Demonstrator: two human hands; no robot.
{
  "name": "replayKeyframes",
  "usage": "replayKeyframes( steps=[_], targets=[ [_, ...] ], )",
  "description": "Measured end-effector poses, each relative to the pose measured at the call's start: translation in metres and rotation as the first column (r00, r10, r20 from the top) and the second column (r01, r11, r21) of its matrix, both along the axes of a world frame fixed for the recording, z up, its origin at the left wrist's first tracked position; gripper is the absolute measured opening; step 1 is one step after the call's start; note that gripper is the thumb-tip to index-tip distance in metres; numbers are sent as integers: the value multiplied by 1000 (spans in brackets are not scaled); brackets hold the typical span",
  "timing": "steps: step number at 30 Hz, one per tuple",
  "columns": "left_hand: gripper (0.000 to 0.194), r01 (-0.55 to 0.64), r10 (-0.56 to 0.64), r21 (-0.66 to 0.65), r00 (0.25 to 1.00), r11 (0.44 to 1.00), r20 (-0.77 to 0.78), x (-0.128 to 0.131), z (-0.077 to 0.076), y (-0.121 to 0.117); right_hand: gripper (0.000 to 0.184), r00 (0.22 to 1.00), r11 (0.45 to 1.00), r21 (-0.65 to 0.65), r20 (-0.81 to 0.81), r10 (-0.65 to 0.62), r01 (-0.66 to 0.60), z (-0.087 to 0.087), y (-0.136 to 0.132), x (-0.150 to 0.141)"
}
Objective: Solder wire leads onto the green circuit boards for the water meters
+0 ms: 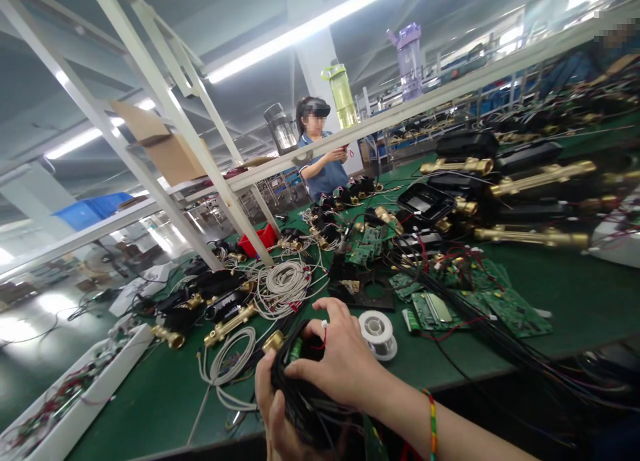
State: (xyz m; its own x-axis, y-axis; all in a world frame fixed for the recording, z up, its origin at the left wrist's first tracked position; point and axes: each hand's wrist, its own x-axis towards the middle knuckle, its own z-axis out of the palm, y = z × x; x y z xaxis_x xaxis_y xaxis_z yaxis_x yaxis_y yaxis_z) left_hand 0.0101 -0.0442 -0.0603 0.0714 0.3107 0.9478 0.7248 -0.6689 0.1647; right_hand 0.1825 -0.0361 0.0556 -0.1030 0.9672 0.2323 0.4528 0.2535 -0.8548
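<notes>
At the table's near edge, my left hand (280, 407) is wrapped round a black housing (300, 397) with a brass pipe fitting (273, 342) at its far end. My right hand (345, 354) reaches over the housing from the right, thumb and fingers curled round a small green cylinder (296, 349) at its opening. A red wire with a white connector (324, 324) shows by the right index finger. Black cables lie close about the housing and hide part of it. A solder wire spool (379, 335) stands just beyond my right wrist.
Coiled grey cables (285, 284), green circuit boards (450, 307) and brass-fitted meters (540, 177) crowd the green table (150, 387). A white tray (100, 394) of wired parts is at left. A metal shelf (220, 187) rises ahead; a co-worker (323, 161) is behind it.
</notes>
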Motion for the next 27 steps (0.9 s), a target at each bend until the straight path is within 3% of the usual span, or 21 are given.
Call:
replayKeyframes(
  steps=[6,15,27],
  targets=[
    [130,-17,18,4,999,1000,-44,-2,4,-3,41,998,1000,6,65,26,-26,2,-1,1],
    [122,8,-9,-8,997,1000,-77,7,11,-15,32,998,998,-12,16,64,-64,3,4,-1],
    [119,-30,34,35,992,999,-123,14,18,-12,34,996,997,11,-51,76,-76,-6,11,0]
  ],
)
